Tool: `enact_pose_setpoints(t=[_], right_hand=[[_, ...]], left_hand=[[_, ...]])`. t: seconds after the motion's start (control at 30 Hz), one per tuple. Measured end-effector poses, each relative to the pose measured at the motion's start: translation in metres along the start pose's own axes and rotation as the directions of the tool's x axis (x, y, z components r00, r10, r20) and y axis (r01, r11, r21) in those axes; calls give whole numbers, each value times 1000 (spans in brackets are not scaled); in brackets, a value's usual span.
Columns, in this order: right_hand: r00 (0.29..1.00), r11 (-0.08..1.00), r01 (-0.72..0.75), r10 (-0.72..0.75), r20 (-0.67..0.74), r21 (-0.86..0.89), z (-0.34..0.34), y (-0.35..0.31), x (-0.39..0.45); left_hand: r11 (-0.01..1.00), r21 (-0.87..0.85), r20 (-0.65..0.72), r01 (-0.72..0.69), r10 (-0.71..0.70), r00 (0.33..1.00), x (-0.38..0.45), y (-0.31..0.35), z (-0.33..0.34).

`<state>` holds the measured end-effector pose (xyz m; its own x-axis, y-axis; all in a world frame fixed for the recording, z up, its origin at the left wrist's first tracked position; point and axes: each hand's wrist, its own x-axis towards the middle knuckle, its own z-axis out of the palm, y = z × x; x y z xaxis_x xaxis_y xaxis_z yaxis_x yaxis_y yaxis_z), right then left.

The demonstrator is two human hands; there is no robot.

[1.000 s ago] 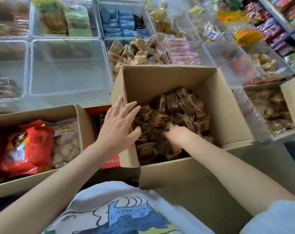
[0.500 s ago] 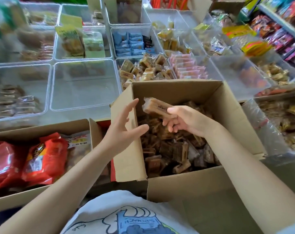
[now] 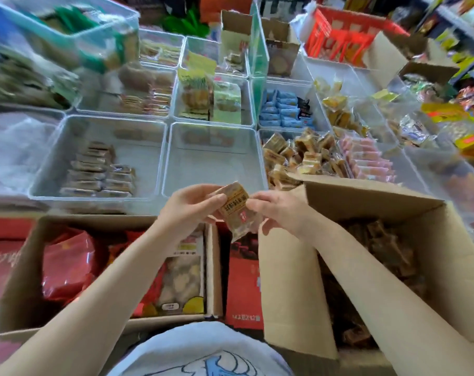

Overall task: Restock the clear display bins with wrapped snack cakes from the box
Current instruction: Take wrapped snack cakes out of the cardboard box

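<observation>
Shop display of clear bins [image 3: 215, 161], one bare, neighbours holding snacks, cake [image 3: 234, 210] gripped by left hand [image 3: 188, 207] and right hand [image 3: 278, 210] above open box [image 3: 371, 210], shelves [image 3: 458, 25] at right.

Blur and hidden parts across the snack display

Bins in the upper left [image 3: 54, 44] are smearing into streaks; the printing on the held snack cake [image 3: 234, 210] is blurring beyond reading; the right forearm [image 3: 366, 270] is covering part of the box's [image 3: 290, 280] cakes; the frame's lower edge is cropping both arms.
</observation>
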<state>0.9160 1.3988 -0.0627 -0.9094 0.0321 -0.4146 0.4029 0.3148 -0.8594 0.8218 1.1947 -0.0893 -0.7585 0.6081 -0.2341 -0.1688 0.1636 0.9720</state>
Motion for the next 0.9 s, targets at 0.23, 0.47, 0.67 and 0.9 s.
enact_pose_setpoints(t=[0.23,0.47,0.67,0.9], right_hand=[[991,993,-60,71,-110,101,76,-45,133],[964,987,-91,54,-260,-132,136,-69,264],[950,837,-122,-57,-306,-533,159,-67,360],[970,620,-197,12,-242,-759,182,-55,437]], left_hand=[[995,-5,-291,100,-97,952,47,-45,-147],[566,760,-389,320,0,921,71,-150,-275],[424,867,-350,263,141,926,72,-181,-279],[405,879,-358,252,211,910,70,-186,-276]])
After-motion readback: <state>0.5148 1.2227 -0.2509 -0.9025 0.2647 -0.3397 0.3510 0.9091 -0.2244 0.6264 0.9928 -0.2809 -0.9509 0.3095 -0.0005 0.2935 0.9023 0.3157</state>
